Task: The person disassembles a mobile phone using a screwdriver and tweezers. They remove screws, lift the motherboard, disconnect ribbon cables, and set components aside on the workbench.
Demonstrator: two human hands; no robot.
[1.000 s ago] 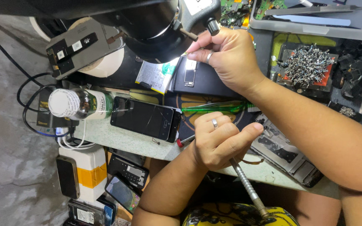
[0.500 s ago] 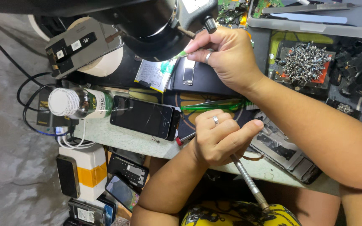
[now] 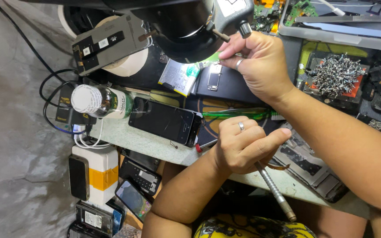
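Crowded repair desk

The pale green desk (image 3: 142,142) carries a black phone (image 3: 164,121) lying flat, a white-capped bottle (image 3: 100,101) on its side just beside it, a green toothbrush (image 3: 239,113), and a dark tray (image 3: 338,81) heaped with metal scraps

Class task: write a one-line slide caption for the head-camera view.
Under a black microscope, the right hand steadies an opened phone; the left hand grips a metal-handled tool.

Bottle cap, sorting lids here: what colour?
White, on the bottle cap; head view shows it best.
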